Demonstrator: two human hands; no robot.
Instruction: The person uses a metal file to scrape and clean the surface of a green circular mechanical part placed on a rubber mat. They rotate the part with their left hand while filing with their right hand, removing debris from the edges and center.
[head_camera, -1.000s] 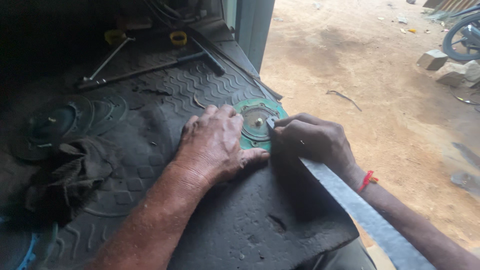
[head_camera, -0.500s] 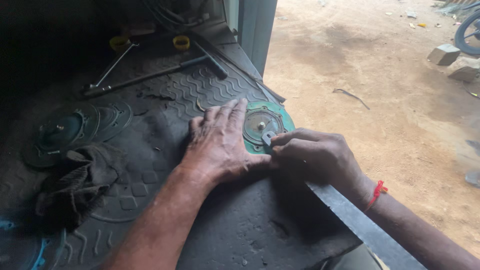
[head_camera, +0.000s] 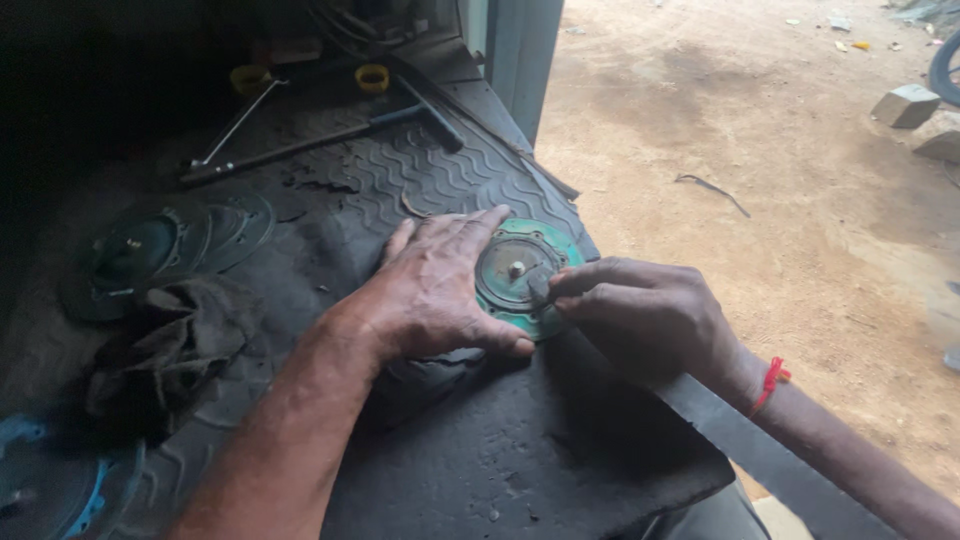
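A round green metal disc (head_camera: 556, 246) with a grey centre plate and a small centre stud lies on a black ribbed rubber mat (head_camera: 420, 180). My left hand (head_camera: 440, 285) presses flat on the mat and covers the disc's left edge, thumb along its lower rim. My right hand (head_camera: 645, 315) grips a long flat metal file (head_camera: 745, 440); the file's tip rests on the disc's grey plate, just right of the stud. A red thread is tied round my right wrist.
A second dark disc (head_camera: 150, 250) lies at the left beside a dark rag (head_camera: 170, 345). A long-handled hammer (head_camera: 330, 135), a thin rod tool and two yellow rings (head_camera: 372, 77) lie at the back. A blue part (head_camera: 60, 480) sits at the lower left. Bare dirt ground (head_camera: 760, 150) lies to the right.
The view has shifted slightly. My left hand has spread flatter over the disc's left edge. The file tip has moved a little over the disc's centre plate.
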